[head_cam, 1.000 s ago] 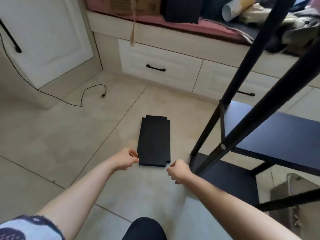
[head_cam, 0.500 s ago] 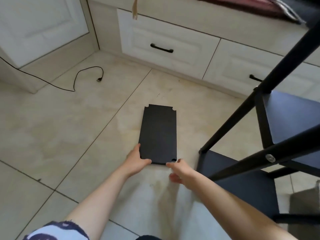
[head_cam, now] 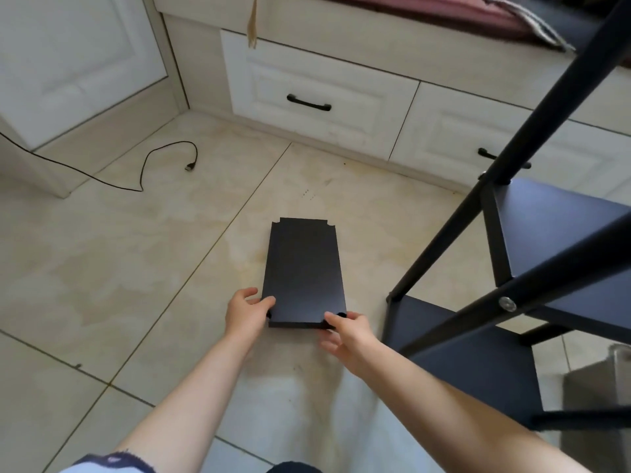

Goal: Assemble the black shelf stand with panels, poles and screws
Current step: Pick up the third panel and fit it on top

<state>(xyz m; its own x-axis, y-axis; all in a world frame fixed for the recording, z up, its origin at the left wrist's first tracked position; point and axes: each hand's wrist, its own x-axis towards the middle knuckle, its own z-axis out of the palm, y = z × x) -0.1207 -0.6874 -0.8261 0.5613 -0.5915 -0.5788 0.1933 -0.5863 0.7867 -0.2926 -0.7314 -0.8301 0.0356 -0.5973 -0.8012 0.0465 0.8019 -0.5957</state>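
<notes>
Gripping the near end of the black panel (head_cam: 304, 271), your two hands work at its two close corners. Your left hand (head_cam: 246, 314) has its thumb curled over the top face at the near left corner, with the fingers tucked along the panel's left edge. Your right hand (head_cam: 346, 334) pinches the near right corner, thumb on top beside the notch and the other fingers curled below the edge. The near edge looks raised slightly off the floor (head_cam: 136, 268), though you cannot tell this for sure; the far end, with its two notched corners, lies toward the drawers (head_cam: 317, 97).

The panel sits on the pale floor tiles, running lengthwise away from you, just left of the shelf stand (head_cam: 532, 268). That stand rises on your right: black poles (head_cam: 553, 93) slant up out of view, with one dark shelf at the height of a silver screw (head_cam: 507, 304) and another lower shelf close to the floor near your right forearm. The panel and the stand are near each other but not touching.

A black cable (head_cam: 146, 165) loops across the tiles at the far left, its plug end lying free. White drawers with black handles run along the back under a bed with a pink cover (head_cam: 409, 8).
</notes>
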